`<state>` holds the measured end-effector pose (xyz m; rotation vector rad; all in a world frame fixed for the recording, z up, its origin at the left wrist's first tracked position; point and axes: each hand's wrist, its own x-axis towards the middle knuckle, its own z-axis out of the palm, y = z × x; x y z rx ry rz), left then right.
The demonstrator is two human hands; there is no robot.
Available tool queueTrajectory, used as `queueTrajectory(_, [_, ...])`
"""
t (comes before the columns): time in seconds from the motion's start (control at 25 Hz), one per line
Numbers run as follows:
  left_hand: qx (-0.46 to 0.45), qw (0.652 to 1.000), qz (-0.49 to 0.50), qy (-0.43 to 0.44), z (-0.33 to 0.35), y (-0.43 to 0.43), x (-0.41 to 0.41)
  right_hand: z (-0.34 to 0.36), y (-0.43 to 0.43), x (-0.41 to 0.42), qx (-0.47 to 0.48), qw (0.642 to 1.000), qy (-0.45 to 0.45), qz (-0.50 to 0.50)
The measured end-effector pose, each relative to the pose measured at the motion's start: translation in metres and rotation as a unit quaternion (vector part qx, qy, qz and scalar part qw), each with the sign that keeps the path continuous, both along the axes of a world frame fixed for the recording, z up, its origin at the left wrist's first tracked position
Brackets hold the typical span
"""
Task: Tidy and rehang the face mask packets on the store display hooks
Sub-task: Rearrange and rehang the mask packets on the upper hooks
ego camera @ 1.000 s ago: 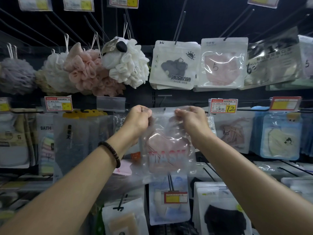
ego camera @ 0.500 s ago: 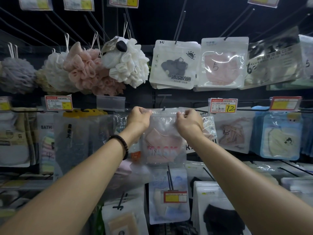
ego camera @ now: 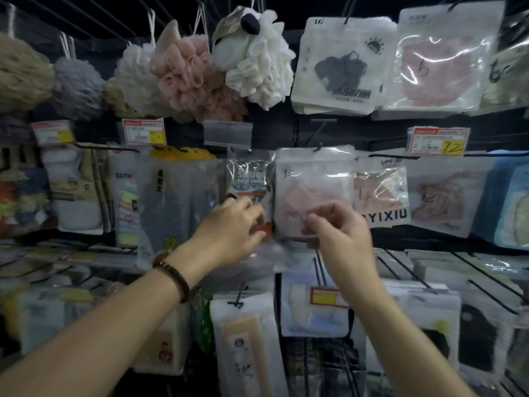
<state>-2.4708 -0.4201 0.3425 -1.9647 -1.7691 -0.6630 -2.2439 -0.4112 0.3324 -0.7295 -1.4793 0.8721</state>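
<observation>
While the pink mask packet [ego camera: 313, 179] hangs on its hook [ego camera: 318, 147] in the middle row, both hands hover at its lower edge. Left hand [ego camera: 232, 227] and right hand [ego camera: 342, 229] show loosely curled fingers, blurred; cannot tell whether either pinches the film. Risk: a downward tug tears the hang hole, or a sideways brush slides the packet off the hook tip — the neighbouring UPF packet [ego camera: 380, 190], just beside it, could get knocked askew too.

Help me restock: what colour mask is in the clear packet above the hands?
Pale pink mask; head view.
</observation>
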Motion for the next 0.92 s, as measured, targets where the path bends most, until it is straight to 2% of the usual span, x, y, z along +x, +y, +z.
queueTrajectory(0.04, [-0.040, 0.997, 0.021, 0.060, -0.007, -0.006, -0.006, -0.015, -0.006, -0.008, -0.058, 0.997, -0.002, 0.050])
queueTrajectory(0.08, [-0.079, 0.994, 0.035, 0.074, -0.012, -0.012, -0.011, -0.029, -0.012, -0.016, -0.117, 0.989, 0.002, 0.092])
queueTrajectory(0.16, [-0.128, 0.990, 0.035, 0.042, -0.018, -0.017, -0.022, -0.055, -0.016, -0.033, -0.216, 0.965, 0.018, 0.147])
queueTrajectory(0.24, [-0.176, 0.983, 0.040, 0.039, -0.024, -0.015, -0.029, -0.075, -0.016, -0.049, -0.274, 0.944, 0.033, 0.182])
queueTrajectory(0.36, [-0.218, 0.976, 0.019, 0.000, -0.026, -0.005, -0.035, -0.088, -0.013, -0.066, -0.298, 0.937, 0.024, 0.182])
queueTrajectory(0.56, [-0.252, 0.968, -0.004, -0.017, -0.013, 0.004, -0.040, -0.090, -0.004, -0.079, -0.301, 0.942, 0.012, 0.152])
queueTrajectory(0.84, [-0.230, 0.973, -0.008, 0.023, -0.003, 0.010, -0.044, -0.092, 0.002, -0.085, -0.303, 0.944, 0.026, 0.126])
queueTrajectory(0.92, [-0.196, 0.977, -0.041, 0.073, -0.006, 0.006, -0.045, -0.093, 0.000, -0.087, -0.299, 0.945, 0.009, 0.131])
